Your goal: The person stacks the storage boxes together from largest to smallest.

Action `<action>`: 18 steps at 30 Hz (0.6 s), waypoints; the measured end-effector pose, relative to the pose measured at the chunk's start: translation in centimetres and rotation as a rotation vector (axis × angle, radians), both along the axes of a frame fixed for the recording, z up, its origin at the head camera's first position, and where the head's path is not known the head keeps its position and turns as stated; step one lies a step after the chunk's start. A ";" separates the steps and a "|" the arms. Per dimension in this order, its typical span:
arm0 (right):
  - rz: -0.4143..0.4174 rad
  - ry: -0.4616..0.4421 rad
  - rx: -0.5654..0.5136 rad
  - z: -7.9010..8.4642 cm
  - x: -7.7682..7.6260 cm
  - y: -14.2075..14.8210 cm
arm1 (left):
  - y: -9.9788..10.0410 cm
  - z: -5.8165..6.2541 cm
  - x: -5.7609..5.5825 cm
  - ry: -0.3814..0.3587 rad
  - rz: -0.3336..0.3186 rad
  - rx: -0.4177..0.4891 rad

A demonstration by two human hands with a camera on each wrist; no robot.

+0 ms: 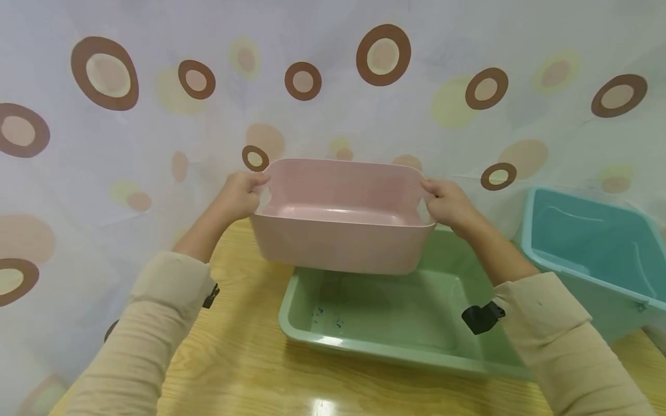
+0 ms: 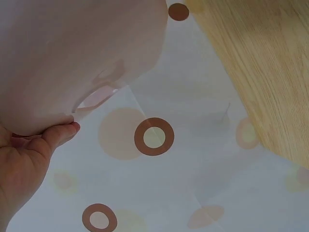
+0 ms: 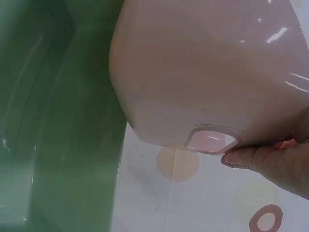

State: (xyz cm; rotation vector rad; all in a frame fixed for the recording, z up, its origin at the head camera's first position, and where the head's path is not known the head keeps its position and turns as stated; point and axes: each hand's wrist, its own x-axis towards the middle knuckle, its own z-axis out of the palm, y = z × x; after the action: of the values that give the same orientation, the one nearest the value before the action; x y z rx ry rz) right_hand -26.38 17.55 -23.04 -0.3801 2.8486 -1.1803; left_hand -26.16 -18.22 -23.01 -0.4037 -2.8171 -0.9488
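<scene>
A pink plastic storage bin (image 1: 338, 245) with a cut-out handle hole at each end is held up in the air, its inside showing no contents in the head view. My left hand (image 1: 240, 195) grips the rim at its left end. At the right end my right hand (image 1: 451, 203) pinches the rim beside the handle hole. Both wrist views show a thumb pressed on the rim near a hole; the other fingers are mostly hidden. Below and partly behind the bin, a larger green tub (image 1: 385, 312) stands on the wooden table (image 1: 234, 346).
A blue bin (image 1: 593, 231) stands at the right, next to the green tub. Behind the table hangs a pale sheet (image 1: 333, 115) printed with brown rings and dots. A few small blue marks (image 1: 328, 318) show inside the green tub.
</scene>
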 end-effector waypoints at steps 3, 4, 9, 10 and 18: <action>-0.013 -0.008 0.009 0.1 0.0 0.7 | 0.6 0.0 0.0 -0.012 -0.001 0.001; -0.017 -0.007 0.015 0.2 0.0 0.9 | 0.8 0.0 0.1 -0.014 0.000 0.002; -0.019 0.000 0.037 0.4 0.2 1.9 | 1.6 0.0 0.2 -0.015 -0.005 0.013; -0.016 0.004 0.037 0.4 0.4 2.0 | 1.7 0.0 0.2 -0.017 -0.005 0.013; -0.021 -0.008 0.062 0.6 1.3 3.6 | 3.2 0.2 0.5 -0.036 0.007 0.026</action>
State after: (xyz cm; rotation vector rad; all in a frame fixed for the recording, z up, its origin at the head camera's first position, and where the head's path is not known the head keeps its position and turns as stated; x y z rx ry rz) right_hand -25.04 21.17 -22.41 -0.3426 2.8809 -1.0908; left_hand -25.70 -15.04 -22.78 -0.3776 -2.8330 -1.0004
